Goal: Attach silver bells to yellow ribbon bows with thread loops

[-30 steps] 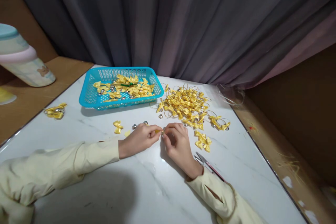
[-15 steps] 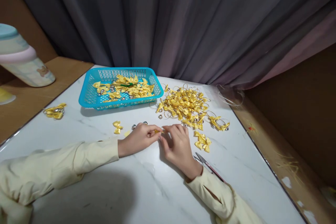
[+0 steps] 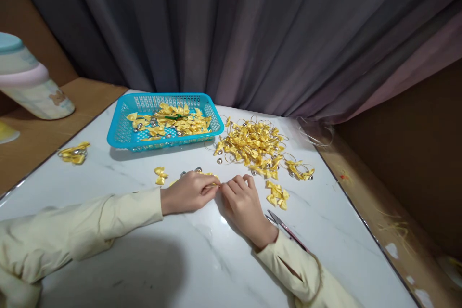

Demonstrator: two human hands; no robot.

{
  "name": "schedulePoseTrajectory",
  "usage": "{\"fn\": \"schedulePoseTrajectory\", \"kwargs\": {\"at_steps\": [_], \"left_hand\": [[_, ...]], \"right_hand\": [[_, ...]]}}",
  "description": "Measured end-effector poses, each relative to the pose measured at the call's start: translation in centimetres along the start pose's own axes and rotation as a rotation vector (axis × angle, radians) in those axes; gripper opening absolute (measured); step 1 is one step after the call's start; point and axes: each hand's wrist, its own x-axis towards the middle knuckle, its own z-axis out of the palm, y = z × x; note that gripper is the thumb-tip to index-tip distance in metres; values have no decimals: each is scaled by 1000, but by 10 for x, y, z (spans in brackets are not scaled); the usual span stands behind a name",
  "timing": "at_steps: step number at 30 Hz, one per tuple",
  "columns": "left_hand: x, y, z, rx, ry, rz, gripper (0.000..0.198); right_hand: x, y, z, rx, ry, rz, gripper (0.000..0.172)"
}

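My left hand (image 3: pixel 191 192) is closed in a pinch, and yellow satin ribbon (image 3: pixel 209 174) shows just behind its fingertips. Against those fingertips, my right hand (image 3: pixel 241 207) is also closed, its fingers curled and pressed together; whatever it pinches is too small or hidden. Near my left hand lie a yellow bow (image 3: pixel 160 175) and silver heart-shaped beads (image 3: pixel 198 170), partly covered by the hand. Several loose yellow bows (image 3: pixel 277 195) rest to the right of my right hand. Beside its wrist, scissors (image 3: pixel 287 230) lie partly under the sleeve.
A blue plastic basket (image 3: pixel 124 146) holds yellow bows and silver beads. Right of it is a pile of yellow bows on thin cords (image 3: pixel 254 142). A small bundle of bows (image 3: pixel 74 153) lies far left, and a tumbler (image 3: pixel 36 82) stands beyond the table edge. A curtain (image 3: pixel 231 29) hangs behind.
My right fingers have curled inward and closed up against my left fingertips. More yellow ribbon now shows behind my left hand, which has barely moved.
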Motion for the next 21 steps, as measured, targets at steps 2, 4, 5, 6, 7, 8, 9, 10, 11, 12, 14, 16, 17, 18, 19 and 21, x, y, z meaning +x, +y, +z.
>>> {"fn": "schedulePoseTrajectory", "kwargs": {"at_steps": [2,4,5,6,7,8,9,10,11,12,14,16,17,18,19,21], "left_hand": [[0,-1,-2,27,-26,21,20],[1,-3,-4,41,-30,44,19],[1,-4,-5,45,-28,53,19],[1,-4,-5,46,-26,57,17],[2,-4,-6,44,-25,56,16],[3,-4,-7,38,-28,51,15],[3,-4,-7,28,-32,44,13],[4,-3,-8,14,-36,37,13],[4,-2,-9,-2,-43,30,12],[5,-1,-9,-20,-55,23,12],[6,0,-11,-58,-99,3,14],[7,1,-12,-89,-151,-16,17],[7,1,-12,-100,-172,-21,19],[7,0,-12,-104,-188,-19,21],[7,0,-12,-103,-199,-15,22],[8,-2,-11,-92,-212,-2,25]], "right_hand": [[0,0,2,88,10,65,18],[0,1,4,179,26,127,21],[0,1,5,227,34,155,21],[0,1,5,276,40,182,21],[1,1,5,327,45,205,20],[1,1,5,377,50,227,19],[2,1,5,423,52,245,18],[2,1,4,466,49,262,18],[3,2,4,505,43,278,17],[3,2,3,539,35,294,17],[4,1,1,592,25,326,18],[5,1,-1,633,30,350,18],[5,1,-1,650,35,355,17],[5,1,-2,666,37,359,16],[5,1,-2,680,38,365,16],[5,1,-3,715,35,385,15]]}}
